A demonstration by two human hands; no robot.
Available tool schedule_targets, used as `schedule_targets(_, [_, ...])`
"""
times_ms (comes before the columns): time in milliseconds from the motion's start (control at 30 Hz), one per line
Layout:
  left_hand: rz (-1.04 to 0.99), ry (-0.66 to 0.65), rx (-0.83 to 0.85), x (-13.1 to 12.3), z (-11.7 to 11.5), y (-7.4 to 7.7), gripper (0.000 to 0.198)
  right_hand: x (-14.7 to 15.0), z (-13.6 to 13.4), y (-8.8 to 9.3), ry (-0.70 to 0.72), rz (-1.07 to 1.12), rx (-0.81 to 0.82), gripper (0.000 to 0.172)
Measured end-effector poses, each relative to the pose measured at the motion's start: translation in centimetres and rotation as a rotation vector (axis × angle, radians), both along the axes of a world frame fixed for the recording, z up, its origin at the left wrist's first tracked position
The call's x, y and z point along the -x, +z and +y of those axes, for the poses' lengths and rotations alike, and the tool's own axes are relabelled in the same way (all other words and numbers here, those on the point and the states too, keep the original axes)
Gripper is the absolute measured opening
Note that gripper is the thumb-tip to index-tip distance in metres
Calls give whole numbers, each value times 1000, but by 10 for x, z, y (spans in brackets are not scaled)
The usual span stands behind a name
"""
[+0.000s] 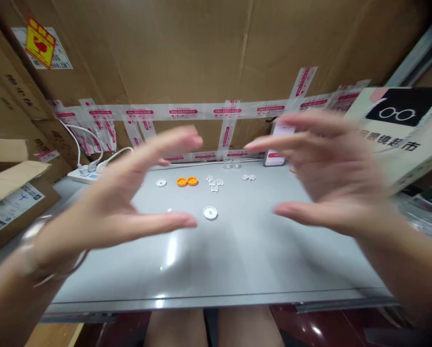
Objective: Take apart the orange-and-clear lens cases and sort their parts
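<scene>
Across the near half of the scene stretches a glossy gray table [237,270], backed by a wall of brown cardboard [158,58]. The left hand [107,205] and right hand [341,185], both blurred, hang above it with nothing in their grip, thumbs well apart from the curved fingers. On the table between them lies a white round piece [210,213]; farther back are two orange rings [182,182], small white cut-out parts [212,182] and clear pieces [231,164]. A power strip [80,176] sits far left, a lit phone [275,155] stands far right. Red-and-white printed tape [201,112] crosses the cardboard, its lettering too small to read. Upper left, a yellow sticker [40,44] shows a broken glass over a label [61,55] beginning "LM27". At right, a carrier bag [389,113] bears drawn spectacles and "眼镜超市".
</scene>
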State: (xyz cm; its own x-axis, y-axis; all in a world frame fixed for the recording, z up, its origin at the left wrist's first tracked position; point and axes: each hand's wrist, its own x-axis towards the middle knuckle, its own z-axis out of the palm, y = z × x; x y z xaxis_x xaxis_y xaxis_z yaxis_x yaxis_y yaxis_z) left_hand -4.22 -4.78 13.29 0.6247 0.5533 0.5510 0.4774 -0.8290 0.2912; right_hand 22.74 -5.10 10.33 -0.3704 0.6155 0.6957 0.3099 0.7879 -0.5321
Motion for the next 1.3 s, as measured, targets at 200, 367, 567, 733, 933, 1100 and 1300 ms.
schedule_targets(200, [337, -39, 210, -26, 47, -59, 16, 29, 54, -73, 47, -410, 341, 48])
schedule_targets(367, [407, -80, 277, -33, 63, -82, 14, 39, 63, -98, 77, -403, 374, 34])
schedule_targets(567, [346, -93, 303, -33, 65, -91, 15, 43, 64, -101, 72, -312, 426, 26])
schedule_targets(733, [318, -50, 386, -31, 64, -95, 25, 41, 64, -103, 71, -329, 417, 28])
schedule_targets(933, [238, 13, 458, -32, 62, -97, 27, 39, 62, -102, 75, -307, 423, 34])
schedule_targets(1100, [192, 13, 475, -34, 58, -101, 26, 35, 59, -101, 50, -314, 441, 32])
schedule_targets(1300, [156, 45, 448, -34, 54, -101, 30, 33, 58, -101, 37, -299, 479, 40])
